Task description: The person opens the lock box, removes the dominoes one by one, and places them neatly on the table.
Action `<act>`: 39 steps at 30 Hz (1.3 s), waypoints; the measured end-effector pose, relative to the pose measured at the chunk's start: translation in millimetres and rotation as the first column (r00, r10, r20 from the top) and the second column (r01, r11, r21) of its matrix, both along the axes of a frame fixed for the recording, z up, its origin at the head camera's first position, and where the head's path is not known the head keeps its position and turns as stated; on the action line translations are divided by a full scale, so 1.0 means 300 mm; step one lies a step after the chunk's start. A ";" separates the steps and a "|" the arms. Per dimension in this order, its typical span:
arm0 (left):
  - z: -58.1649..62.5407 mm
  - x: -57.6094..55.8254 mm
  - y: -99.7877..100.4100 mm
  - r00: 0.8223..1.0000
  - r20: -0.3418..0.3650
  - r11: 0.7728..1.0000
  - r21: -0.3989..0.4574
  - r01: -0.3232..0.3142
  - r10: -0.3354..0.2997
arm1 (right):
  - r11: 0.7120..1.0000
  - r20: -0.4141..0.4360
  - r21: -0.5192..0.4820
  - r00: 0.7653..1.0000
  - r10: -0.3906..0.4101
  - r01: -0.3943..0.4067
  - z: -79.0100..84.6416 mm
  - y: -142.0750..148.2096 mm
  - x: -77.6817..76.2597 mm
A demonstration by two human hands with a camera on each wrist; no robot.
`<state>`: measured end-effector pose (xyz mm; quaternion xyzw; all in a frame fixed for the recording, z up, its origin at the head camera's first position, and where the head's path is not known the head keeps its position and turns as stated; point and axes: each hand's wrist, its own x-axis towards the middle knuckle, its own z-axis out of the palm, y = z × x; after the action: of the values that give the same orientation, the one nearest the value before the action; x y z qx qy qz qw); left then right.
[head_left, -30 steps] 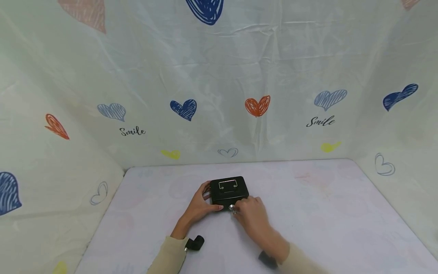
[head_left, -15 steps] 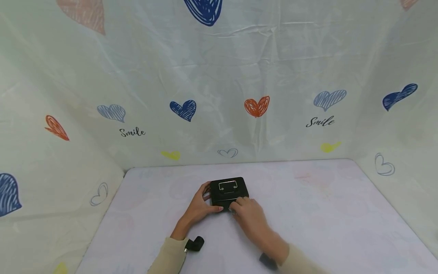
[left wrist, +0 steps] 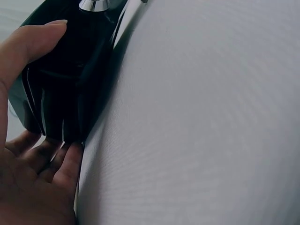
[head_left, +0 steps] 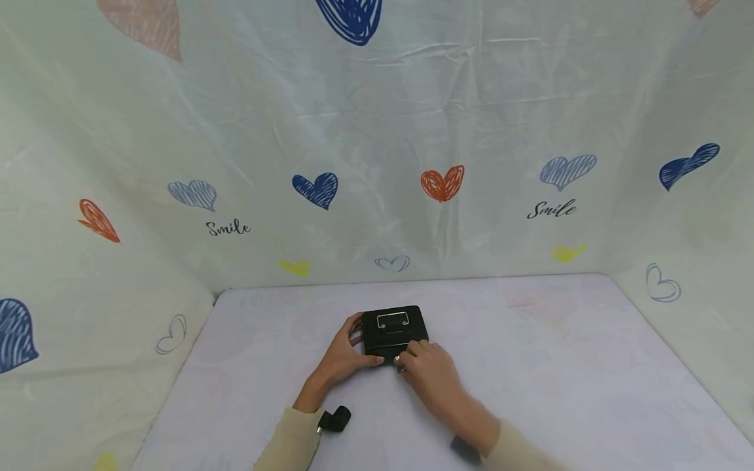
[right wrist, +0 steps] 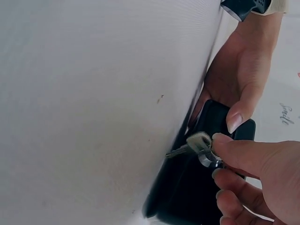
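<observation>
A small black cash box with a folded wire handle on its lid lies on the table. My left hand grips its left end, thumb across the front face and fingers around the side. At the front, my right hand pinches a key at the silver lock; thumb and fingertips mostly cover that key. A second key hangs loose beside the lock in the right wrist view. In the left wrist view the silver lock shows just beyond the thumb.
The white table reaches back to a pale curtain printed with hearts and the word Smile. Black wrist cameras sit at both sleeves.
My right hand has turned slightly at the lock; the shiny metal there went out of sight half a second ago and shows again now. Left hand and cash box stay put.
</observation>
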<state>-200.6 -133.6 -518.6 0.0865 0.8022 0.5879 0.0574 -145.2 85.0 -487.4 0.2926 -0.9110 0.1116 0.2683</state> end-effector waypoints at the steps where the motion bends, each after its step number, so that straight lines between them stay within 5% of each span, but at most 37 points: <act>1: 0.000 0.000 0.000 1.000 0.001 1.000 -0.002 0.001 -0.001 | 1.000 0.000 0.002 1.000 -0.004 0.004 0.000 0.000 0.000; 39: 0.002 0.010 -0.008 0.998 -0.033 0.999 -0.017 0.047 -0.047 | 0.991 0.049 0.124 0.998 -0.049 0.043 -0.023 -0.016 0.006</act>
<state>-197.4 -135.9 -518.1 0.1148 0.8057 0.5782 0.0585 -143.3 80.4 -494.3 0.2845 -0.9293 0.0568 0.2286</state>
